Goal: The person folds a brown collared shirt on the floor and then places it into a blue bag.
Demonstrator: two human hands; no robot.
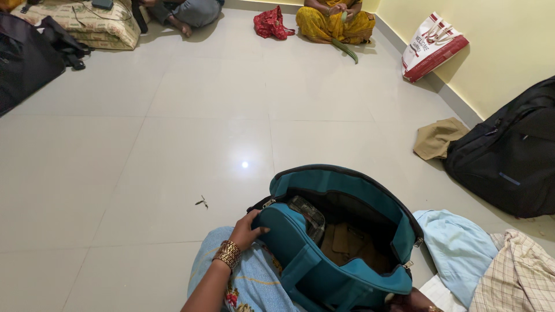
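A teal bag (324, 260) with black trim stands open on the tiled floor in front of me. Brown folded cloth (347, 245) lies inside it. My left hand (247, 230), with gold bangles at the wrist, grips the bag's near left edge by the zip. Only a sliver of my right hand (411, 301) shows at the bottom edge, pressed against the bag's right side; its fingers are hidden. My lap in light blue cloth (248, 283) lies under the bag's left corner.
Light blue (459, 245) and checked (517, 271) clothes lie right of the bag. A black backpack (509, 156) and tan cloth (436, 137) sit by the right wall, with a white and red carrier bag (430, 46). A seated person (335, 22) and red cloth (272, 23) are far back.
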